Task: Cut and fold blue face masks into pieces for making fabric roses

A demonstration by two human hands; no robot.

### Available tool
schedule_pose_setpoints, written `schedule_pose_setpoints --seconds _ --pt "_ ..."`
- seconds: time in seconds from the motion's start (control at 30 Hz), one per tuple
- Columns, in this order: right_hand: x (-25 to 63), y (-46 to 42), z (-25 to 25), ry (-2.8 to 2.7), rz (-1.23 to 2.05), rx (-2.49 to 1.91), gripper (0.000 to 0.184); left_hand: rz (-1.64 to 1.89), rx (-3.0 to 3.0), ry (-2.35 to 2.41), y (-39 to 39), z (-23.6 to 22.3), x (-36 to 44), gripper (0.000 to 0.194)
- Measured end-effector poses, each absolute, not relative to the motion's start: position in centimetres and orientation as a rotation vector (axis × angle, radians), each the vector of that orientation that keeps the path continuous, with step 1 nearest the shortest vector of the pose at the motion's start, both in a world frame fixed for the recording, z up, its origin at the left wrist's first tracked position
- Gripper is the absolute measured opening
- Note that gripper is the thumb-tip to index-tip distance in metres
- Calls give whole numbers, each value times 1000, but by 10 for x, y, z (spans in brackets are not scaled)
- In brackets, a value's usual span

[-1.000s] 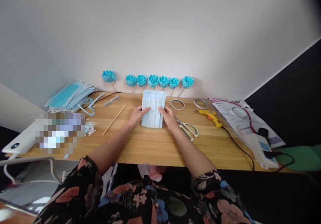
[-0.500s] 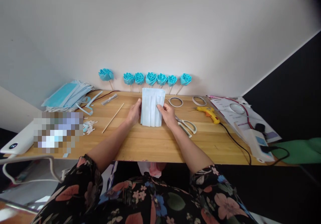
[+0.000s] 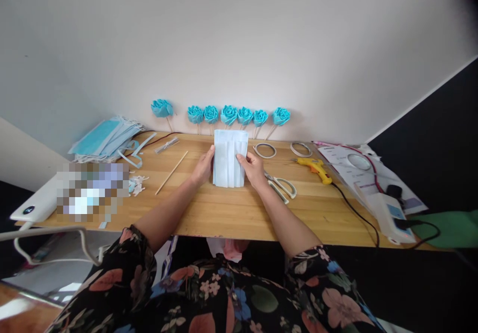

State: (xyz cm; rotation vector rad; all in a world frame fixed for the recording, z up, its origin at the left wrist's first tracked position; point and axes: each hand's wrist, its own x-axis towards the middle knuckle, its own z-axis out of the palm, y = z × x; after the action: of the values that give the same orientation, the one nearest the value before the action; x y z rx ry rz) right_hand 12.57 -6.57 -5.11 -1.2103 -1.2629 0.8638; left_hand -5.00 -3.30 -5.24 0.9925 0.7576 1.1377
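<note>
A stack of pale blue face mask fabric pieces (image 3: 229, 166), pleated down the front, stands upright over the middle of the table. My left hand (image 3: 204, 166) holds its left edge, with the thumb along the side and the fingers mostly hidden behind. On the right, my right hand (image 3: 254, 167) grips the stack, thumb pressed on the front face. Just beside my right hand lie white-handled scissors (image 3: 284, 186), partly covered by the wrist. A thin wooden stick (image 3: 172, 172) rests to the left of my left hand.
Several blue fabric roses (image 3: 229, 115) on sticks lean against the wall. Face masks (image 3: 104, 138) are piled at the left, near a white power bank (image 3: 37, 201). Tape rolls (image 3: 265, 150), a yellow glue gun (image 3: 315, 168) with its cord and a power strip (image 3: 394, 218) lie to the right.
The view has shifted slightly, so everything appears a little further right. Both hands keep their hold on the stack, which looks a bit more squared up at its left edge.
</note>
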Motion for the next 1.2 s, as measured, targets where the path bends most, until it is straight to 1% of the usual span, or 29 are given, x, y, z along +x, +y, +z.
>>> schedule_pose_setpoints --seconds 0.1,0.33,0.63,0.83,1.03,1.2 --pt "126 -66 -51 -1277 859 -1212 39 1163 957 706 -32 -55 -51 64" --pt "127 -65 -54 -1282 857 -1202 39 1169 982 749 -29 -58 -52 72" --pt "128 -63 -54 -1223 792 -1178 38 1148 970 653 -31 -59 -48 53" --pt "128 -62 -54 -1238 755 -1209 38 1118 1014 763 -33 -58 -52 57" --pt "125 -65 -53 -1277 796 -1192 39 1069 1099 785 -32 -63 -53 61" --pt "125 -65 -53 -1278 816 -1191 40 1131 1122 777 -28 -66 -52 56"
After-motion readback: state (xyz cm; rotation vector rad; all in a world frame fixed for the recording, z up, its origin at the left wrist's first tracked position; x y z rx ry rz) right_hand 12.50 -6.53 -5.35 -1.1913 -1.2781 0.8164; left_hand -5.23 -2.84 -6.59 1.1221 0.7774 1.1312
